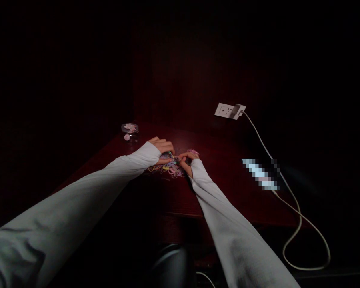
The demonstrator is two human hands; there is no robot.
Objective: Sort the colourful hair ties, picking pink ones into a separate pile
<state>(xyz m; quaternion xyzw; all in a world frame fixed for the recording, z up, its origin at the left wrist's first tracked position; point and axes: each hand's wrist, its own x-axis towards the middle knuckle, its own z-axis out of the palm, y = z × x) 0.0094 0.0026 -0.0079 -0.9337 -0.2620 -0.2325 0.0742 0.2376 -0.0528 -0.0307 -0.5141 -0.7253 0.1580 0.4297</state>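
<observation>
Jar (133,139): clear, at the far left of the table (222,180); pale pink shows at its top and side, but what it holds I cannot tell.
Pile: small coloured bands (174,173) lie loose on the table, under and between the hands.
Edge: the table's near edge runs nearer than the bands; the phone (259,174), blurred, is well apart at right.
Left hand (163,147): fingers curved, over the bands; grip cannot be told.
Right hand (187,161): fingers bent, tips near the left ones; whether it holds something, I cannot tell.

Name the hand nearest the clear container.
The left hand: it is on the clear container's side of the colourful bands; the right hand is across from it.
</observation>
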